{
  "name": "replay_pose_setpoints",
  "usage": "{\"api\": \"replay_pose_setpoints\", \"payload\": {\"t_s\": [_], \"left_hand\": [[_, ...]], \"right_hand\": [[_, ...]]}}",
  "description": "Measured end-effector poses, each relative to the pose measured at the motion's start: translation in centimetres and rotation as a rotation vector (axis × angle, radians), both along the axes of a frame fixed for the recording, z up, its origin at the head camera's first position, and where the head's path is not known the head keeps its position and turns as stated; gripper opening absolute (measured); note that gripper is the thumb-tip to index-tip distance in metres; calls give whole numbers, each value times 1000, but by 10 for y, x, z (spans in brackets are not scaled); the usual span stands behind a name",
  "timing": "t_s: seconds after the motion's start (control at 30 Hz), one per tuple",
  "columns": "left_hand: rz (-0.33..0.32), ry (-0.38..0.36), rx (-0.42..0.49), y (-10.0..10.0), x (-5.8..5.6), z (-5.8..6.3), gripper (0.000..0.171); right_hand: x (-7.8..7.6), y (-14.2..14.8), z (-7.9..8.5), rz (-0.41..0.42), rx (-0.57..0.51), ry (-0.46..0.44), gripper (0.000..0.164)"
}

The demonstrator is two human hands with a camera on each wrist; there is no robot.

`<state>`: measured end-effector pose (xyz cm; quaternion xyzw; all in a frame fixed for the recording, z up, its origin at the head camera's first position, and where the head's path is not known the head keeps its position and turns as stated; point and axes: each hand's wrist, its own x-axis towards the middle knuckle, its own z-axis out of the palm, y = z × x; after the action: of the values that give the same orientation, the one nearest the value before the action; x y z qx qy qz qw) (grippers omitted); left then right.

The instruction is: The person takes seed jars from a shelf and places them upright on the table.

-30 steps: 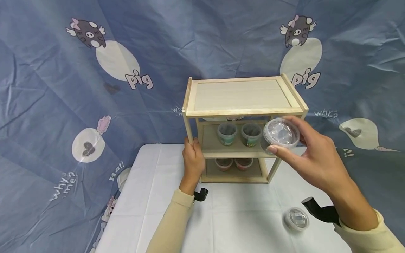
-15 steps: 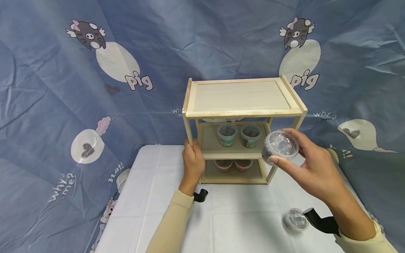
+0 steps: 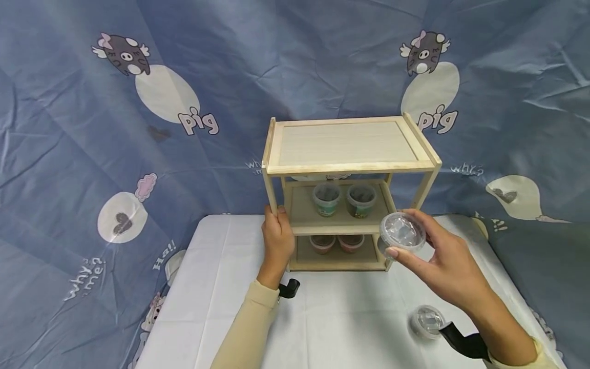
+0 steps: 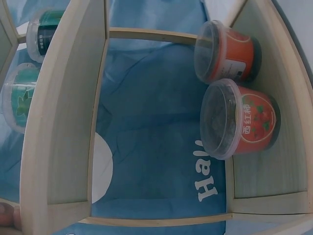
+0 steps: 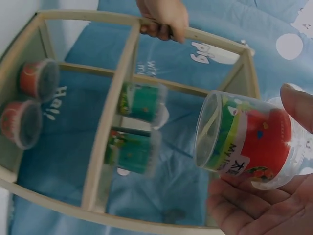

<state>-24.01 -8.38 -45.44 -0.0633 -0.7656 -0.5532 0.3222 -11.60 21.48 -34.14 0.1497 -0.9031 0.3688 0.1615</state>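
My left hand (image 3: 278,233) grips the left front post of a small wooden shelf (image 3: 345,146), its fingers curled round the wood in the right wrist view. Between the thumb and fingers of my right hand (image 3: 444,266) is a clear lidded plastic cup (image 3: 402,233), held in front of the shelf's right side. The right wrist view shows this cup's red and green label (image 5: 259,142). Two green-labelled cups (image 3: 326,199) stand side by side on the middle shelf. Below them, two red-labelled cups (image 4: 244,117) stand on the bottom shelf, partly hidden in the head view.
Another clear lidded cup (image 3: 427,322) stands on the white tablecloth (image 3: 336,328), near my right wrist. A blue cloth (image 3: 230,61) printed with pigs hangs behind the shelf. The shelf's top board (image 3: 348,143) has raised side rails.
My right hand has lowered the cup from near the top board's height to about the middle shelf's front edge. My left hand keeps its grip on the post. The head view has shifted slightly.
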Motion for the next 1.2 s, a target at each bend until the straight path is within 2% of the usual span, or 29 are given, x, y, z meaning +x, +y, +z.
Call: {"api": "replay_pose_setpoints", "payload": {"t_s": [0.13,0.37,0.87,1.2], "left_hand": [[-6,7,6,0,0,-1,27],[6,12,7,0,-1,-1,23],[16,16,-2,0,-1,1,26],[11,3,7,1,0,1,25]], "right_hand": [[1,0,-9,21,-10,-13,71],[4,2,-21,11,-14,-27,69],[9,10,-45,55,-56,-80,71],[16,11,-72,40,-47,-156,70]]}}
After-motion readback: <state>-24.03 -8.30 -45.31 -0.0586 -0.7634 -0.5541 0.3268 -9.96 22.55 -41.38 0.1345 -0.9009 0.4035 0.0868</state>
